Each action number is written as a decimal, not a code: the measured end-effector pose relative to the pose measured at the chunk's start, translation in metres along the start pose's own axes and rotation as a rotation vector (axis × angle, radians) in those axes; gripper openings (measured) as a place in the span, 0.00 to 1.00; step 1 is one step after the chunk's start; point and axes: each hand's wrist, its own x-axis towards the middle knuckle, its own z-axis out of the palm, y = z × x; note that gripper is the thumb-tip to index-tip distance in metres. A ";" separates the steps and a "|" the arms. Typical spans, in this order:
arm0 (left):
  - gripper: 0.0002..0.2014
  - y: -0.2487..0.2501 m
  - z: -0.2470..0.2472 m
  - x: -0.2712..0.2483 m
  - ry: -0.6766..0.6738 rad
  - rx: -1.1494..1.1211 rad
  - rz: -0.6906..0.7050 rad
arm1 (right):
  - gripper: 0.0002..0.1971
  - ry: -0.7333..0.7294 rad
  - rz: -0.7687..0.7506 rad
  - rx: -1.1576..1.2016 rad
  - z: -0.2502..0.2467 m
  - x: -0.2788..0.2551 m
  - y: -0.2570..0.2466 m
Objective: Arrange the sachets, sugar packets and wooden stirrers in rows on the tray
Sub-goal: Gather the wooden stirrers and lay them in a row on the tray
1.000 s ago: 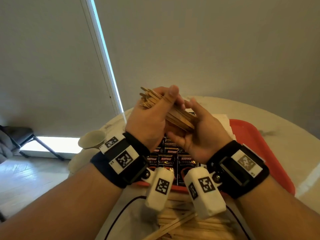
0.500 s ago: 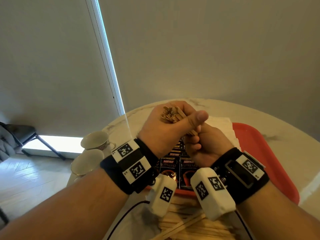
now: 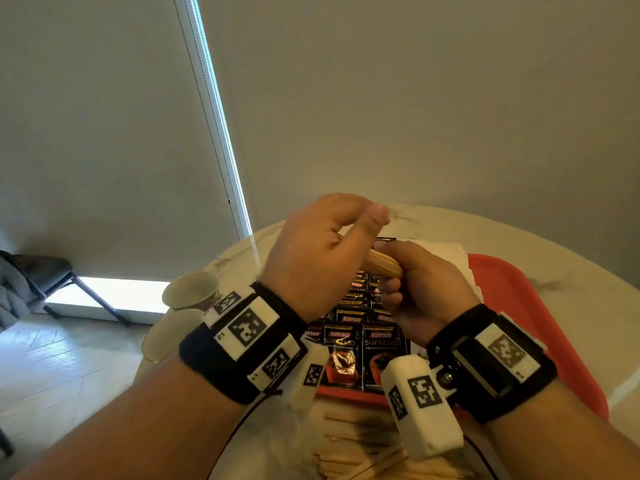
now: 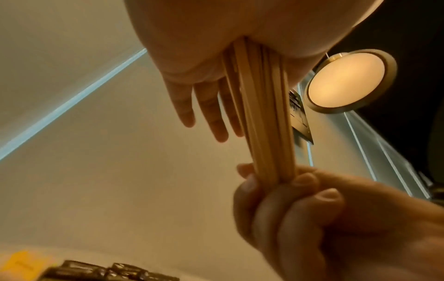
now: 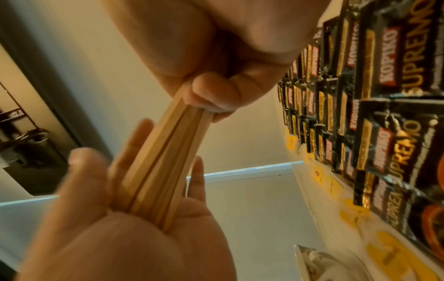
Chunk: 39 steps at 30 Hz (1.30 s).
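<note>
A bundle of wooden stirrers point(image 3: 381, 266) point(image 4: 261, 123) point(image 5: 163, 161) is held in the air above the red tray point(image 3: 540, 323). My right hand point(image 3: 415, 289) point(image 4: 300, 209) point(image 5: 216, 95) grips one end of it. My left hand point(image 3: 325, 251) point(image 4: 211, 117) point(image 5: 120, 228) has straight fingers, and its palm presses against the bundle's other end. Black Kopiko sachets point(image 3: 363, 344) point(image 5: 384, 133) lie in rows on the tray under my hands. Yellow packets point(image 5: 394, 254) run along one side of the sachets.
Several loose stirrers point(image 3: 360, 452) lie on the table in front of the tray. Two cups point(image 3: 192, 289) stand at the table's left edge. White paper point(image 3: 446, 252) lies at the tray's far end. The right part of the tray is bare.
The fanned bundle has been gathered and turned. My left hand, which was wrapped round it, now lies flat against its end while my right hand holds it.
</note>
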 end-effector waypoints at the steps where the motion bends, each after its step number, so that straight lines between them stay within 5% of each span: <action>1: 0.20 -0.003 -0.001 0.001 -0.004 0.043 -0.010 | 0.06 0.003 -0.013 -0.001 0.000 0.000 -0.001; 4: 0.12 -0.008 -0.003 0.002 0.002 -0.063 -0.061 | 0.06 0.033 -0.033 -0.020 0.002 -0.001 -0.003; 13: 0.13 -0.001 -0.004 -0.004 0.013 -0.590 0.007 | 0.04 -0.025 0.087 0.096 0.001 0.001 0.000; 18: 0.08 0.001 0.004 -0.011 -0.059 -0.499 0.103 | 0.06 -0.094 0.201 0.126 0.003 -0.006 -0.001; 23: 0.32 -0.003 -0.002 -0.009 -0.125 -0.830 -0.033 | 0.09 -0.081 0.248 0.167 0.001 -0.010 -0.007; 25: 0.26 -0.004 0.003 -0.016 -0.206 -0.826 -0.034 | 0.07 -0.078 0.298 0.153 0.004 -0.016 -0.005; 27: 0.12 0.002 0.011 -0.021 -0.170 -0.804 -0.112 | 0.06 -0.081 0.357 0.135 0.007 -0.024 0.001; 28: 0.13 0.006 0.014 -0.023 -0.118 -0.806 -0.179 | 0.09 -0.075 0.365 0.119 0.007 -0.028 0.003; 30: 0.21 0.015 0.018 -0.023 -0.015 -0.849 -0.304 | 0.12 -0.044 0.305 0.004 0.004 -0.036 0.003; 34: 0.18 0.019 0.014 -0.014 0.113 -1.015 -0.507 | 0.16 -0.012 0.018 -0.403 -0.007 -0.051 -0.014; 39: 0.17 0.017 0.022 -0.008 0.159 -1.149 -0.752 | 0.22 -0.211 -0.351 -1.032 0.001 -0.073 -0.041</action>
